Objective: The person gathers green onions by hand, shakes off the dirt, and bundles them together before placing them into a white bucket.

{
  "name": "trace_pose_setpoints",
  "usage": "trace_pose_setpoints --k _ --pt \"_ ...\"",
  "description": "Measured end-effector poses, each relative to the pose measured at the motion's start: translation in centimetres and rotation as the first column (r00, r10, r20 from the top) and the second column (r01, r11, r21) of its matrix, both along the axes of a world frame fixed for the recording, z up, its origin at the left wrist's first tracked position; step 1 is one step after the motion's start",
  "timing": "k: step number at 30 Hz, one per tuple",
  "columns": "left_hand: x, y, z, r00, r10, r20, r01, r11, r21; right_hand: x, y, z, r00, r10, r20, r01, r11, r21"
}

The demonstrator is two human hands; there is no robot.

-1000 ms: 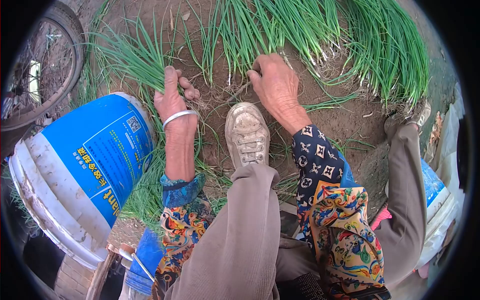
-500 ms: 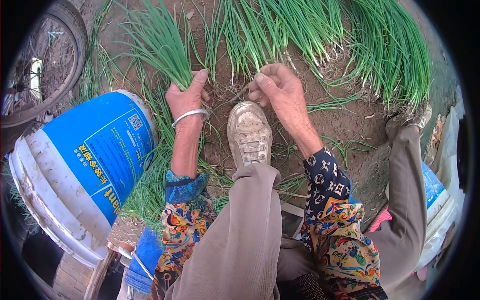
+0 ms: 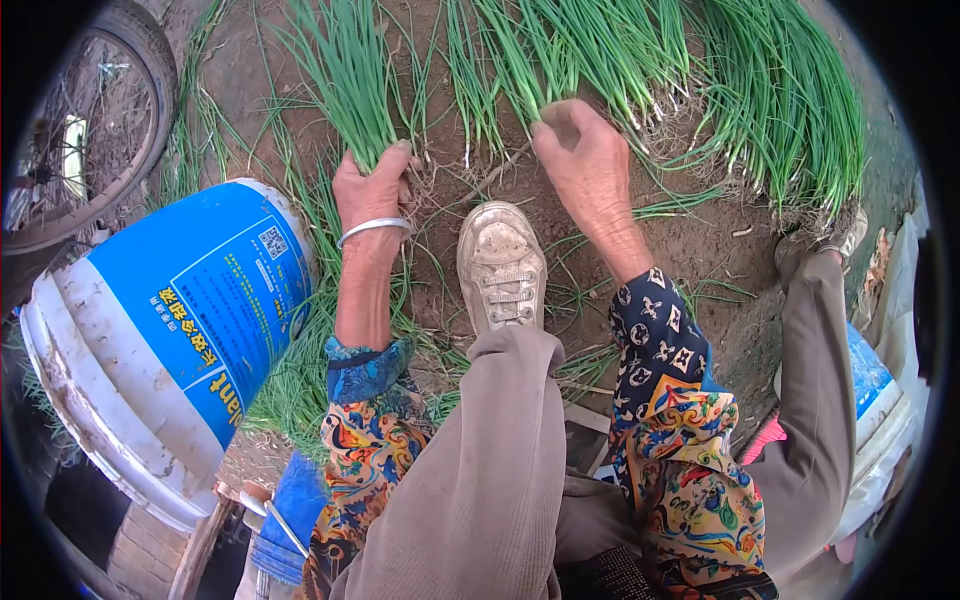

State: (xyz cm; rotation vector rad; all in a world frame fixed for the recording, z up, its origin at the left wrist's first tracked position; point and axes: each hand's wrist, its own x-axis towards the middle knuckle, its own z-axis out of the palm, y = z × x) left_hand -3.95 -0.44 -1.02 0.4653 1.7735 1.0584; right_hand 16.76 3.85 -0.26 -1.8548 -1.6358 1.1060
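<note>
A bunch of scallions [image 3: 350, 85], green leaves fanned away from me, is held near its root end in my closed left hand [image 3: 375, 190], which wears a silver bangle. My right hand [image 3: 590, 160] is curled at the root ends of loose scallions [image 3: 515, 75] spread on the soil. Its thumb and forefinger press together on a stalk there; the other fingers are mostly hidden behind the hand. Thin pale roots lie on the ground between both hands, just beyond the toe of my dusty shoe [image 3: 502, 260].
A thick pile of scallions [image 3: 790, 110] lies at the far right. On the left are a blue and white bucket [image 3: 215, 300] and a bicycle wheel [image 3: 150, 90]. More greens [image 3: 290, 390] lie beside the bucket. Another blue container [image 3: 868, 370] stands behind my right leg [image 3: 815, 370].
My right hand has moved away from my left and slightly farther out, toward the scallions on the right. My left hand keeps its bunch, which now stands more upright.
</note>
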Motion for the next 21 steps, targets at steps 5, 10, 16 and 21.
trace_pose_setpoints --k 5,10,16,21 --pt "0.4 0.0 1.2 0.958 0.127 0.257 -0.125 0.992 -0.024 -0.8 1.0 -0.8 0.891 0.2 0.408 -0.209 0.978 -0.022" --pt "0.2 -0.4 0.0 0.877 0.072 0.475 -0.095 0.995 0.025 0.5 1.3 0.5 0.989 0.134 0.06 -0.124 0.981 -0.15" --pt "2.7 -0.4 1.4 0.891 0.044 0.453 -0.036 0.999 -0.027 0.8 -0.2 1.6 0.898 -0.087 -0.432 -0.091 0.923 -0.374" --pt "4.8 -0.3 1.8 0.912 -0.022 0.41 0.015 1.0 0.021 -2.0 -2.8 2.3 0.937 0.238 -0.257 -0.256 0.966 -0.04"
